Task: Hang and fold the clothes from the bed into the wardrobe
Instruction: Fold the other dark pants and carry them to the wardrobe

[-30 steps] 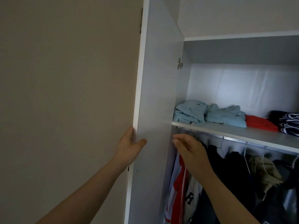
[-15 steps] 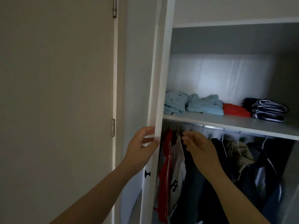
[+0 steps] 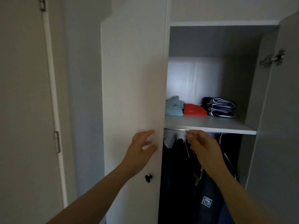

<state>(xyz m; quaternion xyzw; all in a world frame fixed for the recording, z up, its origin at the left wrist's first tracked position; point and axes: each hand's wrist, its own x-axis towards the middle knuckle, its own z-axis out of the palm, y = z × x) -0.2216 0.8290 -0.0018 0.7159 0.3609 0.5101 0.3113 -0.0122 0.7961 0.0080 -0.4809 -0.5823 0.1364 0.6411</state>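
While the left hand [image 3: 142,147] lies with fingers spread and straight on the door [image 3: 132,94], tips just short of its free edge, I see the right hand [image 3: 202,146] with fingers loosely curled together just under the rail [image 3: 174,129]. Whether they pinch anything, I cannot tell. That rail runs left to right, directly above the right fingertips, so the right hand is the nearer one for any hanging. Dark clothes [image 3: 178,159] hang from it, behind and below that hand. Up on the shelf [image 3: 210,125] I count a pale blue fold [image 3: 174,106], a red fold [image 3: 194,109] touching it, and a navy striped stack [image 3: 220,107] just beside. Closing up looks likely next, I judge.
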